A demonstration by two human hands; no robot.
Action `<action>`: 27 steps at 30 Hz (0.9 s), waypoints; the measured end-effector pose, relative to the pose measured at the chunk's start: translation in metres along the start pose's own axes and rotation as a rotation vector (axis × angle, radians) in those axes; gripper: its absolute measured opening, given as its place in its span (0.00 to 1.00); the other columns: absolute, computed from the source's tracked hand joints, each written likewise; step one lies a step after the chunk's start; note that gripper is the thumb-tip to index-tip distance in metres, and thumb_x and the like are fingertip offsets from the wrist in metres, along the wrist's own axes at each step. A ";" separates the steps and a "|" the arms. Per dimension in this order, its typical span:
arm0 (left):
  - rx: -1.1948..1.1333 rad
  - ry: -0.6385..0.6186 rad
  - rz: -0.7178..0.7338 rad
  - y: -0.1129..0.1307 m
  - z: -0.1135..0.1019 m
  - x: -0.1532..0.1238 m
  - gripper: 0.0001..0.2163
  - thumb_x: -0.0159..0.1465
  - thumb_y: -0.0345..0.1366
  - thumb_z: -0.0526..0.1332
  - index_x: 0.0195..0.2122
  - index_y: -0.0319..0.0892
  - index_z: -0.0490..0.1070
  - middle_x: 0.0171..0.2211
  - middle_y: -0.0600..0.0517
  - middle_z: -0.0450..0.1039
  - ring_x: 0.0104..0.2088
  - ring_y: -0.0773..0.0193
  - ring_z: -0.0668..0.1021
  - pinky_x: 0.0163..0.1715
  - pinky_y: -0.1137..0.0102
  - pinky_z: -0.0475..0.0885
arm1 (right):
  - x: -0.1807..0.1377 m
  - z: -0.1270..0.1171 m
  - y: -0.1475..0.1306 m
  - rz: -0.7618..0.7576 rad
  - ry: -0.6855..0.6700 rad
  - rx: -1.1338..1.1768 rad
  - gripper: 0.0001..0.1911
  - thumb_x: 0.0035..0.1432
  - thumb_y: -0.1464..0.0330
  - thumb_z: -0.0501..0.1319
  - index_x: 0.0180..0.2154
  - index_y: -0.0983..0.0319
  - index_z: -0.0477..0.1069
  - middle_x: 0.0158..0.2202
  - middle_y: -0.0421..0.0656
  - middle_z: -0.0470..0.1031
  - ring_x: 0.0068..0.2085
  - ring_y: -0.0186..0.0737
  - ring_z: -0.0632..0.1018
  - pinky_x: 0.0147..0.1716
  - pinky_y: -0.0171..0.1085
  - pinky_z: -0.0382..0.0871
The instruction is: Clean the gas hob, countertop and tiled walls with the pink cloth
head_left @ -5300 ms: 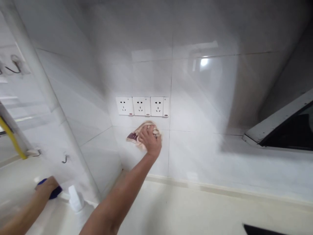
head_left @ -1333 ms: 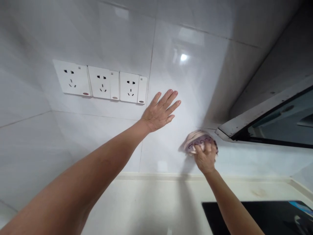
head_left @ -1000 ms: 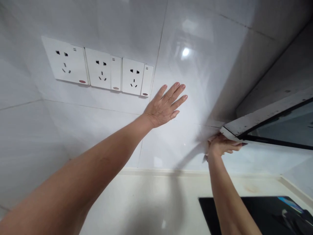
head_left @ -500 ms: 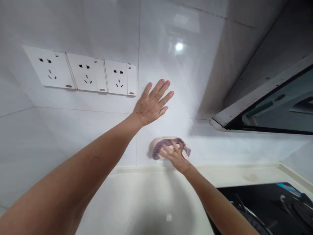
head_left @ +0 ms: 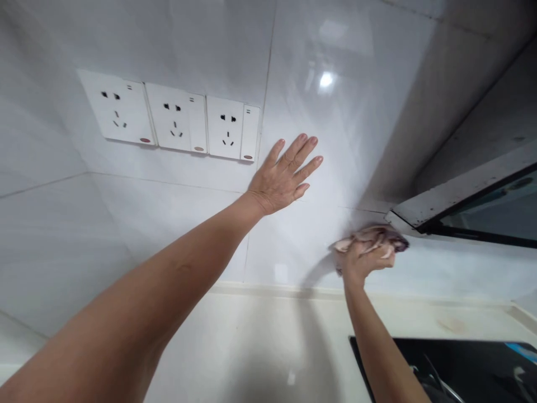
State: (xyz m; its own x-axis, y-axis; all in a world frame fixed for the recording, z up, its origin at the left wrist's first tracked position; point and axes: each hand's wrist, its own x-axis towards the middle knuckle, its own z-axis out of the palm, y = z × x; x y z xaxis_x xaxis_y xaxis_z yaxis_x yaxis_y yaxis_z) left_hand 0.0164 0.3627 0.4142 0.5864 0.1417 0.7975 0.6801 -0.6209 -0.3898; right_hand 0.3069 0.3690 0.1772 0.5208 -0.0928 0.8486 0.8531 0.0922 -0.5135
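My left hand (head_left: 285,176) lies flat with fingers spread on the glossy tiled wall (head_left: 201,224), just right of the row of sockets. Lower right, my right hand (head_left: 364,262) is closed on a pink and mauve cloth (head_left: 371,238), bunched up and pressed to the wall. The cloth is just under the near corner of the range hood (head_left: 405,221), so close that I cannot tell whether they touch. Motion blurs my right fingers somewhat.
Three white wall sockets (head_left: 176,120) sit side by side at the upper left. A pale countertop (head_left: 251,336) with a low raised back edge runs below the wall. At the lower right is a black gas hob (head_left: 457,364). A brownish stain (head_left: 451,324) marks the counter behind it.
My right hand has carried the cloth rightward along the wall, from below my left hand to the hood's corner. My left hand stays planted; the view has shifted slightly.
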 end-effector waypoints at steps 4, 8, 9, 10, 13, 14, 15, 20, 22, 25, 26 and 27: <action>0.082 -0.029 0.026 -0.001 0.002 -0.003 0.35 0.72 0.38 0.56 0.78 0.49 0.46 0.80 0.48 0.41 0.79 0.52 0.42 0.77 0.43 0.39 | -0.010 -0.018 -0.075 -0.402 -0.283 0.144 0.33 0.64 0.63 0.62 0.68 0.60 0.60 0.70 0.63 0.45 0.68 0.72 0.58 0.60 0.69 0.64; 0.093 -0.064 0.128 -0.006 0.001 -0.036 0.35 0.71 0.35 0.59 0.77 0.45 0.49 0.79 0.42 0.46 0.79 0.50 0.47 0.77 0.43 0.47 | 0.053 -0.025 -0.108 -0.666 -0.342 0.199 0.28 0.64 0.64 0.63 0.64 0.57 0.66 0.71 0.58 0.47 0.67 0.66 0.61 0.61 0.64 0.63; 0.086 -0.082 0.155 -0.009 0.000 -0.051 0.34 0.71 0.35 0.59 0.77 0.47 0.50 0.79 0.43 0.49 0.79 0.51 0.50 0.76 0.44 0.49 | 0.077 -0.023 -0.115 -0.720 -0.344 0.193 0.29 0.64 0.64 0.64 0.64 0.57 0.67 0.71 0.58 0.48 0.66 0.64 0.61 0.62 0.63 0.62; 0.079 -0.102 0.172 -0.014 -0.002 -0.068 0.32 0.72 0.35 0.58 0.76 0.49 0.52 0.78 0.45 0.52 0.78 0.53 0.53 0.76 0.47 0.51 | 0.100 -0.021 -0.124 -0.760 -0.343 0.176 0.29 0.63 0.63 0.65 0.65 0.57 0.67 0.70 0.58 0.49 0.66 0.63 0.61 0.62 0.62 0.61; 0.067 -0.165 0.147 -0.035 -0.014 -0.123 0.28 0.74 0.36 0.56 0.75 0.56 0.57 0.74 0.49 0.61 0.76 0.59 0.60 0.77 0.54 0.52 | 0.157 -0.013 -0.158 -0.763 -0.321 0.097 0.33 0.63 0.59 0.67 0.67 0.56 0.67 0.70 0.59 0.50 0.64 0.63 0.60 0.59 0.61 0.60; 0.066 -0.193 0.111 -0.045 -0.021 -0.140 0.27 0.75 0.38 0.55 0.74 0.57 0.58 0.74 0.50 0.63 0.75 0.60 0.61 0.77 0.55 0.51 | 0.167 -0.010 -0.170 -0.723 -0.301 0.076 0.35 0.62 0.58 0.68 0.68 0.56 0.66 0.71 0.60 0.50 0.63 0.64 0.60 0.57 0.61 0.60; 0.066 -0.218 0.056 -0.055 -0.028 -0.157 0.25 0.75 0.39 0.55 0.73 0.58 0.60 0.73 0.50 0.65 0.75 0.60 0.62 0.77 0.55 0.51 | 0.171 -0.007 -0.181 -0.667 -0.271 0.061 0.36 0.62 0.58 0.68 0.68 0.56 0.66 0.71 0.60 0.51 0.62 0.64 0.60 0.55 0.61 0.60; 0.141 -0.118 -0.401 -0.105 -0.068 -0.224 0.25 0.73 0.49 0.56 0.69 0.50 0.68 0.74 0.41 0.62 0.76 0.47 0.59 0.76 0.45 0.47 | 0.110 0.008 -0.211 -0.491 -0.039 0.090 0.30 0.65 0.56 0.62 0.66 0.56 0.67 0.70 0.61 0.51 0.62 0.69 0.62 0.53 0.67 0.62; 0.173 -0.013 -0.547 -0.117 -0.075 -0.238 0.29 0.72 0.52 0.56 0.70 0.44 0.66 0.76 0.35 0.56 0.77 0.43 0.55 0.75 0.40 0.45 | 0.068 0.009 -0.218 -0.549 -0.034 0.112 0.29 0.66 0.55 0.61 0.65 0.56 0.68 0.70 0.61 0.52 0.63 0.72 0.61 0.53 0.70 0.62; 0.187 0.155 -0.738 -0.124 -0.071 -0.242 0.37 0.70 0.58 0.56 0.73 0.38 0.59 0.78 0.30 0.45 0.79 0.40 0.46 0.74 0.38 0.43 | 0.017 0.004 -0.234 -0.628 -0.087 0.152 0.27 0.67 0.55 0.61 0.64 0.55 0.69 0.69 0.62 0.54 0.64 0.74 0.61 0.53 0.72 0.62; 0.191 0.213 -0.795 -0.124 -0.067 -0.241 0.39 0.70 0.59 0.55 0.74 0.37 0.57 0.78 0.29 0.43 0.79 0.40 0.44 0.74 0.37 0.42 | 0.005 0.002 -0.242 -0.639 -0.099 0.167 0.27 0.67 0.55 0.61 0.64 0.55 0.69 0.69 0.62 0.55 0.64 0.74 0.60 0.53 0.71 0.62; 0.194 0.261 -0.838 -0.124 -0.062 -0.239 0.41 0.69 0.60 0.55 0.74 0.36 0.55 0.78 0.29 0.40 0.79 0.39 0.42 0.74 0.37 0.41 | -0.005 0.000 -0.252 -0.645 -0.110 0.182 0.26 0.68 0.56 0.61 0.64 0.54 0.69 0.69 0.62 0.56 0.65 0.75 0.60 0.53 0.71 0.62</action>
State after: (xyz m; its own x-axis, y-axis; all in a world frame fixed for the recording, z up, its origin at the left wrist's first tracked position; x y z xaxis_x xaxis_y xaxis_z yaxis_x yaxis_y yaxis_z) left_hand -0.2356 0.3578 0.3005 -0.2383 0.2955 0.9251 0.9161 -0.2480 0.3152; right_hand 0.0894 0.3468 0.3023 -0.1053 -0.0848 0.9908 0.9682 0.2185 0.1216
